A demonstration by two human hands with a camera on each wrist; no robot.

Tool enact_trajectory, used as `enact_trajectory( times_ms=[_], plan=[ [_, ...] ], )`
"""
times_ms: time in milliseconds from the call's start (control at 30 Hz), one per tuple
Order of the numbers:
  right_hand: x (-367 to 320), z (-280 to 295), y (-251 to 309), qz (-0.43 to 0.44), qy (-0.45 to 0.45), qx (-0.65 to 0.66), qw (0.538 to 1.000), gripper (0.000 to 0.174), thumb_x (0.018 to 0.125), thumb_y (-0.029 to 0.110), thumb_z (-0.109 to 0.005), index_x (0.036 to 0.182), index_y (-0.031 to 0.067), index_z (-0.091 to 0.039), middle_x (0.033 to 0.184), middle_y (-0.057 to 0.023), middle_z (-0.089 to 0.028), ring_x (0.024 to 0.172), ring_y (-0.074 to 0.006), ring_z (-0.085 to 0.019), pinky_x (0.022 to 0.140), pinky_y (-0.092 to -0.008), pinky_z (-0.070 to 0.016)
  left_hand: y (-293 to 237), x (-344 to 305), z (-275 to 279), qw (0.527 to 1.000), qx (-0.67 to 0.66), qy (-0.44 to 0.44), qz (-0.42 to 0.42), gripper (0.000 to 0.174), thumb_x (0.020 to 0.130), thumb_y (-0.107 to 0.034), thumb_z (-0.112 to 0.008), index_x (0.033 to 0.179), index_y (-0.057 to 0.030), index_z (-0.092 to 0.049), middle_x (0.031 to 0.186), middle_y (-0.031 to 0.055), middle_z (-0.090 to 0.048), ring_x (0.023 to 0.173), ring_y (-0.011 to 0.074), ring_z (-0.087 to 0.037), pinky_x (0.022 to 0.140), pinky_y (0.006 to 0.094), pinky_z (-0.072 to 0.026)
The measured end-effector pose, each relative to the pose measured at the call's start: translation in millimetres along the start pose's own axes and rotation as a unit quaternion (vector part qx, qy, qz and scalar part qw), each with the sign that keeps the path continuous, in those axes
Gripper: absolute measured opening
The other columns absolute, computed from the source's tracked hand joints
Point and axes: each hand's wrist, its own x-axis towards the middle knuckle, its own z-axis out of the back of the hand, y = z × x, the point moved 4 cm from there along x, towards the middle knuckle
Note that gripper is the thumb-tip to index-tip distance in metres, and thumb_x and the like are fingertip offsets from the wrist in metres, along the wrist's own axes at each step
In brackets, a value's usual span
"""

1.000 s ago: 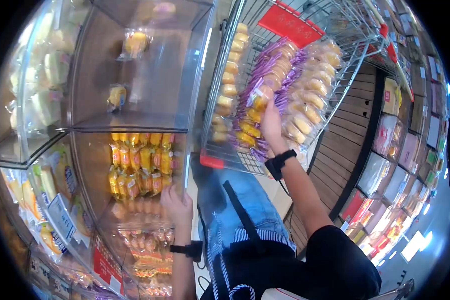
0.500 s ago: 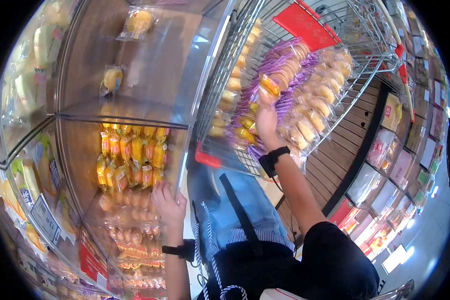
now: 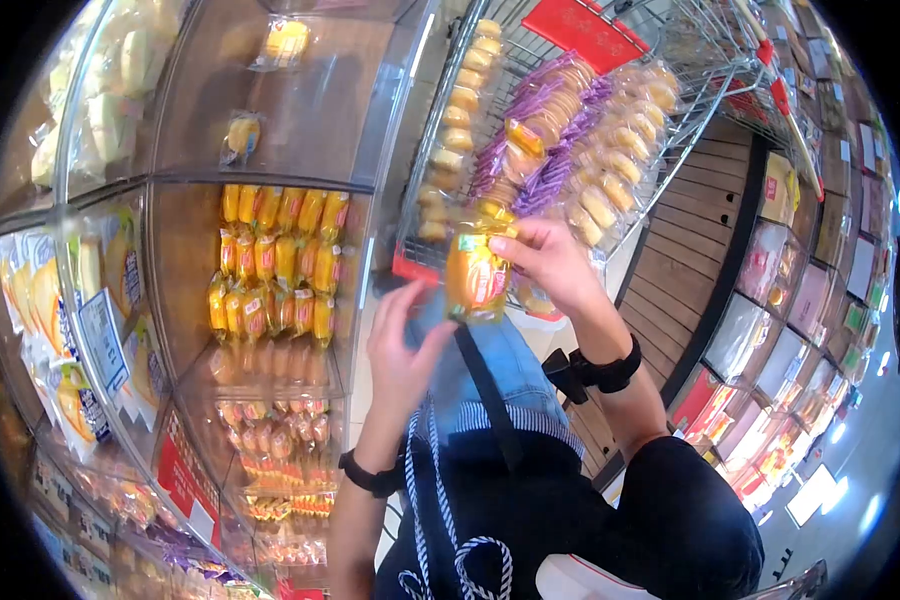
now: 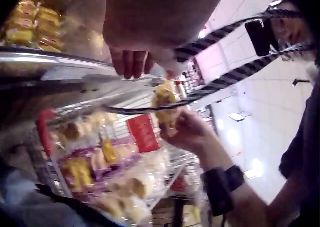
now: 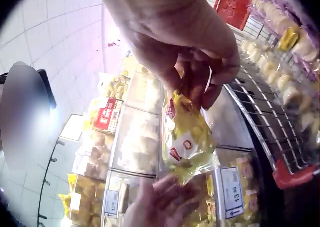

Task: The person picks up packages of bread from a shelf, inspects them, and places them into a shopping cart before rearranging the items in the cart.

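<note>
Packet [image 3: 477, 280] held in the gap between shelf [image 3: 365, 262] and cart [image 3: 417, 268].
Your right hand [image 3: 555, 262] pinches its top; your open left hand [image 3: 405, 350] touches its bottom edge.

Packet [image 3: 477, 280] was held from the right by the right hand [image 3: 555, 262], with the left hand [image 3: 402, 350] just below and left of it. Behind both, the cart [image 3: 705, 60] was noted, with bagged goods [image 3: 560, 140] piled in it. Left of the cart, the display case [image 3: 270, 183] was recorded, with stacked packets [image 3: 275, 260] in its middle compartment.
</note>
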Motion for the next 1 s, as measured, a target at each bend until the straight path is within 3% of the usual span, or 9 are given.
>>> enact_trajectory(
  times_ms=[67, 167, 267, 400, 600, 633, 833, 900, 1000],
  plan=[
    [-11, -5, 4, 0.032, 0.019, -0.014, 0.999, 0.021, 0.082, 0.017, -0.061, 0.09, -0.0032, -0.062, 0.077, 0.0017, -0.06, 0.069, -0.0025, -0.049, 0.062, -0.0187, -0.0408, -12, 5, -12, 0.98, -0.18, 0.024, 0.081, 0.038, 0.07, -0.008, -0.069, 0.102, 0.0022, -0.053, 0.097, 0.0107, -0.06, 0.085, 0.0175, -0.057, 0.076, 0.029, -0.0453],
    [-28, -17, 13, 0.083, -0.01, 0.022, 0.996, 0.022, 0.085, 0.021, -0.056, 0.091, 0.0005, -0.061, 0.074, 0.0017, -0.058, 0.063, -0.0046, -0.048, 0.056, -0.0195, -0.0373, -20, -1, -8, 0.957, -0.245, 0.055, 0.147, 0.039, 0.071, -0.007, -0.069, 0.105, 0.0026, -0.053, 0.095, 0.0093, -0.061, 0.082, 0.0118, -0.058, 0.073, 0.0239, -0.0465],
    [-37, -11, 13, 0.11, 0.028, 0.07, 0.991, 0.024, 0.088, 0.021, -0.049, 0.091, -0.0002, -0.06, 0.076, -0.0012, -0.059, 0.068, -0.0071, -0.051, 0.058, -0.0205, -0.0385, -24, -9, 5, 0.944, -0.27, 0.035, 0.186, 0.038, 0.073, -0.005, -0.068, 0.106, 0.0034, -0.053, 0.09, 0.0091, -0.062, 0.082, 0.0116, -0.059, 0.072, 0.0224, -0.0466],
    [-52, -18, 23, 0.122, 0.032, 0.001, 0.992, 0.022, 0.089, 0.019, -0.046, 0.097, 0.0014, -0.057, 0.08, -0.0033, -0.059, 0.072, -0.0088, -0.052, 0.063, -0.0204, -0.0384, -33, -17, 15, 0.945, -0.284, 0.026, 0.16, 0.029, 0.08, -0.006, -0.06, 0.105, 0.0053, -0.053, 0.089, 0.0081, -0.062, 0.077, 0.0098, -0.058, 0.067, 0.0197, -0.0452],
    [-59, -39, 30, 0.177, 0.063, 0.06, 0.98, 0.032, 0.087, 0.014, -0.05, 0.117, 0.0036, -0.047, 0.086, -0.0017, -0.058, 0.077, -0.007, -0.051, 0.066, -0.0202, -0.039, -21, -26, 8, 0.786, -0.545, 0.151, 0.249, 0.028, 0.089, -0.018, -0.044, 0.104, 0.003, -0.053, 0.08, 0.0083, -0.06, 0.061, 0.0115, -0.055, 0.051, 0.0229, -0.044],
    [-59, -40, 29, 0.172, 0.063, 0.055, 0.982, 0.032, 0.086, 0.014, -0.052, 0.116, 0.0027, -0.048, 0.084, -0.0011, -0.057, 0.076, -0.0065, -0.051, 0.066, -0.0199, -0.0398, -23, -28, 4, 0.819, -0.475, 0.086, 0.309, 0.039, 0.089, -0.031, -0.039, 0.098, 0.005, -0.052, 0.052, 0.0009, -0.045, 0.041, 0.0099, -0.037, 0.041, 0.0218, -0.0271],
    [-54, -43, 25, 0.158, -0.001, -0.02, 0.987, 0.025, 0.083, 0.015, -0.058, 0.103, 0.0003, -0.056, 0.074, 0.0022, -0.054, 0.065, -0.0037, -0.047, 0.06, -0.0186, -0.0396, -32, -28, 6, 0.761, -0.541, 0.095, 0.345, 0.036, 0.09, -0.027, -0.038, 0.096, 0.006, -0.053, 0.049, -0.0016, -0.041, 0.037, 0.0062, -0.031, 0.039, 0.0197, -0.0248],
    [-52, -41, 22, 0.159, -0.006, -0.03, 0.987, 0.021, 0.083, 0.016, -0.059, 0.097, -0.0002, -0.057, 0.071, 0.0027, -0.053, 0.062, -0.0035, -0.045, 0.058, -0.0189, -0.0387, -26, -28, 5, 0.719, -0.594, 0.152, 0.325, 0.035, 0.09, -0.026, -0.038, 0.094, 0.0061, -0.053, 0.045, -0.0023, -0.039, 0.035, 0.0062, -0.03, 0.037, 0.0194, -0.0233],
    [-54, -34, 27, 0.106, 0.01, -0.007, 0.994, 0.014, 0.085, 0.014, -0.056, 0.091, 0.0009, -0.057, 0.075, 0.0044, -0.052, 0.068, -0.0024, -0.044, 0.062, -0.0179, -0.0372, -19, -26, 6, 0.665, -0.644, 0.221, 0.306, 0.032, 0.091, -0.023, -0.036, 0.093, 0.0044, -0.052, 0.042, -0.0044, -0.035, 0.033, 0.0064, -0.029, 0.037, 0.0204, -0.0222]
  ],
)
